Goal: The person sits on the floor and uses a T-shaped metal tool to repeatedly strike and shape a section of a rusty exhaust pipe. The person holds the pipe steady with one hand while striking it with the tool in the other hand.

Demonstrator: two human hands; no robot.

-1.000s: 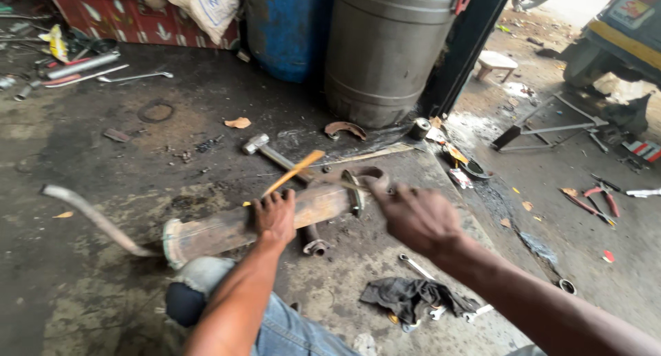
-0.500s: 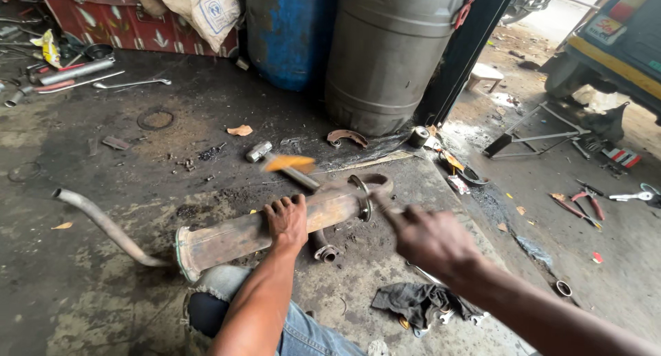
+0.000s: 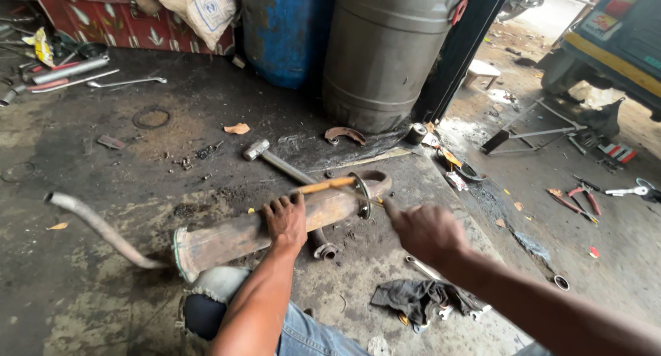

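Note:
A rusty muffler lies on the oily floor, with a bent pipe at its left end and a metal ring clamp near its right end. My left hand presses on top of the muffler, fingers curled over it. My right hand is blurred just right of the clamp. It is closed on the thin shaft of an orange-handled tool. The orange end lies across the muffler between my hands. My knee in torn jeans sits below the muffler.
A hammer lies just behind the muffler. Blue and grey drums stand at the back. A dark rag and a wrench lie near my right arm. Pliers and small parts are scattered at right, loose tools at far left.
The orange-handled tool was raised above the muffler and has come down across it near the clamp. My left hand stays on the muffler. The view has shifted slightly.

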